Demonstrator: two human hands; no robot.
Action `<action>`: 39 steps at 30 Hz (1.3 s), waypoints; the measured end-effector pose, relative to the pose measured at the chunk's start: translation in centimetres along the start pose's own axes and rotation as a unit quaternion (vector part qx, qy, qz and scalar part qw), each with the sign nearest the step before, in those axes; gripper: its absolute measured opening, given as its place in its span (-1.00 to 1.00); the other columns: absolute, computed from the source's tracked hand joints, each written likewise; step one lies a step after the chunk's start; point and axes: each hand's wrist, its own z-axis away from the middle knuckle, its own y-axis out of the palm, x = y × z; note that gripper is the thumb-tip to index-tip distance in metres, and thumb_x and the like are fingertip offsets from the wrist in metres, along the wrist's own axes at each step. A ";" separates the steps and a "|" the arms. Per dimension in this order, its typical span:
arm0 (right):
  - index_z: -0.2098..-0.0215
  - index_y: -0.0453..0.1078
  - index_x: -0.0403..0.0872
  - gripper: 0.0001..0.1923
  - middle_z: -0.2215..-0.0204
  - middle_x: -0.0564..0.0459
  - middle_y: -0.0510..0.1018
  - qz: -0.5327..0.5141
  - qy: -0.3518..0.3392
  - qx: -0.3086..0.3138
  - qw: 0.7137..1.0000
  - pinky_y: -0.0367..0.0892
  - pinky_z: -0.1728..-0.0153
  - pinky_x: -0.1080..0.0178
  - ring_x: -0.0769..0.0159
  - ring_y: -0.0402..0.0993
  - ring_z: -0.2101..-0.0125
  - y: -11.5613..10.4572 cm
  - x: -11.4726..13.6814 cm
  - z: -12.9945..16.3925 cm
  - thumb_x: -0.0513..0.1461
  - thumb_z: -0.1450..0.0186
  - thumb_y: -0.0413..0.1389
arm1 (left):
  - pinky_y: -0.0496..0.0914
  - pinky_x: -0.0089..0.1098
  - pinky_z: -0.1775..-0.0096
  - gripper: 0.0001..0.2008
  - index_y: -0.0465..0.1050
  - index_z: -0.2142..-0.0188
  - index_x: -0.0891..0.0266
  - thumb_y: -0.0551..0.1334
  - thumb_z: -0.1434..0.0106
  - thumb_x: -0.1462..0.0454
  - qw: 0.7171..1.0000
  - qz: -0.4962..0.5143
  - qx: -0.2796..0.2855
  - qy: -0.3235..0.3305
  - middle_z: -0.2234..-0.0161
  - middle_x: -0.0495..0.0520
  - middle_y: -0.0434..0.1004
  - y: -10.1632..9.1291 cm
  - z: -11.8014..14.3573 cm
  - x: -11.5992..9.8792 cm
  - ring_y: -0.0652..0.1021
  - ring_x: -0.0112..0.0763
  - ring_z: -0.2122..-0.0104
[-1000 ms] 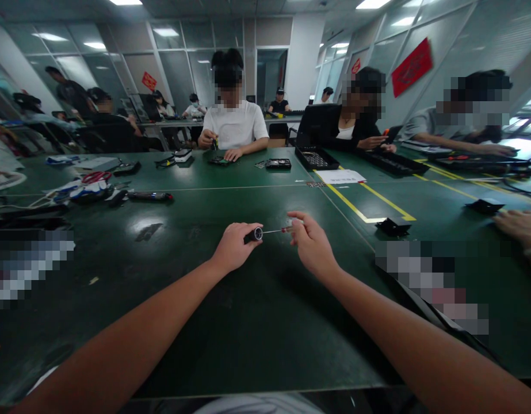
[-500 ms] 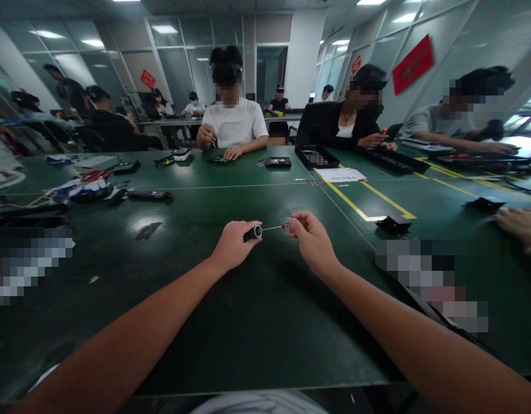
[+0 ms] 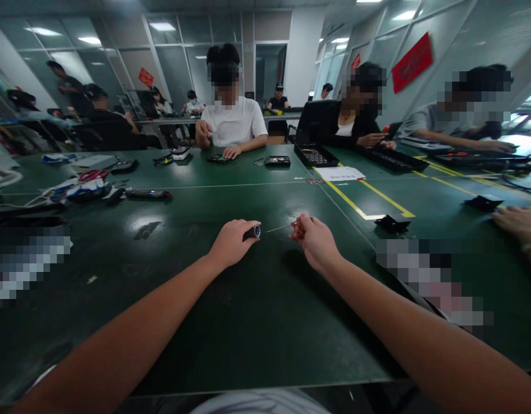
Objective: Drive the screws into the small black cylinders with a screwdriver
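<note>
My left hand (image 3: 230, 242) grips the black handle (image 3: 252, 232), right hand (image 3: 314, 238) pinches the thin bit (image 3: 279, 228) just clear of its socket; loose pinch risks dropping it onto the surface (image 3: 256, 305).

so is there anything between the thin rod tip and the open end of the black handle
Nothing visible. The left hand holds the black handle, the right hand pinches the thin rod. Only bare green table shows in the gap.

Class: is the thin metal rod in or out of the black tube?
Out: the rod in the right hand shows a gap before the tube.
</note>
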 end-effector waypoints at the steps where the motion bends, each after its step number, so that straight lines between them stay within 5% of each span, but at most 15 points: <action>1: 0.42 0.32 0.03 -0.69 0.53 0.10 0.39 -0.001 -0.009 0.003 1.000 0.48 0.37 0.13 0.30 0.35 0.52 0.1 0.1 0.1 0.05 -0.27 0.15 | 0.36 -0.09 -0.06 -0.61 0.42 -0.14 0.09 0.28 -0.33 0.23 1.000 0.004 -0.002 0.001 0.10 0.07 0.55 0.1 0.0 0.1 0.50 -0.18 0.08; 17: 0.25 0.44 -0.03 -0.67 0.37 0.04 0.56 0.080 -0.126 0.068 0.986 0.45 0.21 0.14 0.27 0.51 0.34 0.9 1.5 1.9 0.05 -0.27 0.20 | 0.36 -0.10 -0.08 -0.63 0.44 -0.12 0.09 0.30 -0.32 0.24 0.999 0.042 -0.030 -0.007 0.10 0.05 0.57 0.3 0.3 -0.8 0.51 -0.19 0.08; 23: 0.28 0.49 -0.03 -0.55 0.61 0.14 0.39 0.187 -0.165 0.036 0.968 0.30 0.44 0.20 0.32 0.34 0.57 0.8 2.3 2.9 0.10 -0.42 -0.04 | 0.33 -0.07 -0.09 -0.63 0.45 -0.11 0.09 0.32 -0.31 0.24 0.999 0.037 -0.033 0.005 0.13 0.04 0.57 0.4 0.2 -0.7 0.50 -0.19 0.10; 27: 0.14 0.50 -0.01 -0.66 0.55 0.11 0.44 0.237 -0.188 0.041 0.952 0.27 0.42 0.19 0.28 0.39 0.51 0.8 2.4 3.2 -0.02 -0.43 -0.03 | 0.33 -0.07 -0.10 -0.62 0.44 -0.12 0.09 0.32 -0.31 0.24 0.999 0.035 -0.034 0.009 0.13 0.04 0.57 0.5 0.3 -0.6 0.50 -0.20 0.10; 36: 0.12 0.47 0.00 -0.61 0.54 0.12 0.39 0.257 -0.155 0.068 0.951 0.26 0.44 0.19 0.29 0.34 0.52 0.6 2.0 2.7 0.01 -0.44 -0.09 | 0.31 -0.06 -0.11 -0.62 0.44 -0.12 0.09 0.31 -0.32 0.25 0.998 0.040 -0.041 -0.005 0.12 0.03 0.57 0.2 0.4 -0.5 0.50 -0.20 0.09; 39: 0.01 0.37 0.02 -0.72 0.39 0.10 0.48 0.206 -0.148 0.070 0.965 0.34 0.37 0.19 0.28 0.39 0.43 0.5 1.6 2.3 -0.08 -0.38 0.00 | 0.32 -0.09 -0.08 -0.62 0.46 -0.10 0.10 0.33 -0.30 0.26 0.998 0.034 -0.045 0.001 0.13 0.03 0.57 0.3 0.2 -0.5 0.50 -0.20 0.11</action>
